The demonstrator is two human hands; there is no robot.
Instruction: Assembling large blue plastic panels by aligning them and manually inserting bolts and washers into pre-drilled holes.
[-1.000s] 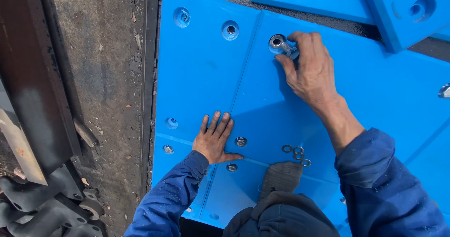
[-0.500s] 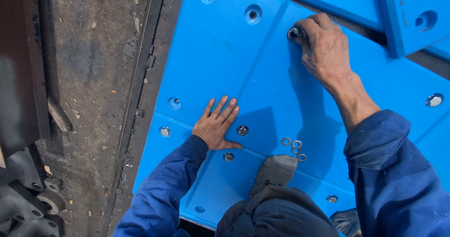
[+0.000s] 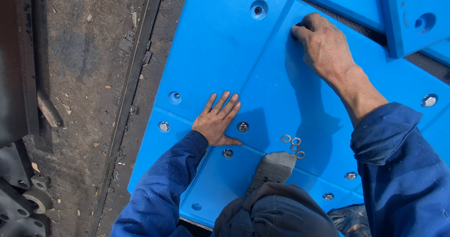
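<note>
Head view: my left hand (image 3: pixel 216 120) lies flat on the blue panel (image 3: pixel 220 54), fingers spread and holding nothing, propping me as I lean forward. My right hand (image 3: pixel 323 45) reaches up to a bolt hole (image 3: pixel 296 31), fingers curled together over it; what they pinch is hidden. Loose washers (image 3: pixel 293 144) wait near my knee, beside a seated bolt (image 3: pixel 243 126).

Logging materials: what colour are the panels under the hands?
Bright blue panels, clearest in the head view.
</note>
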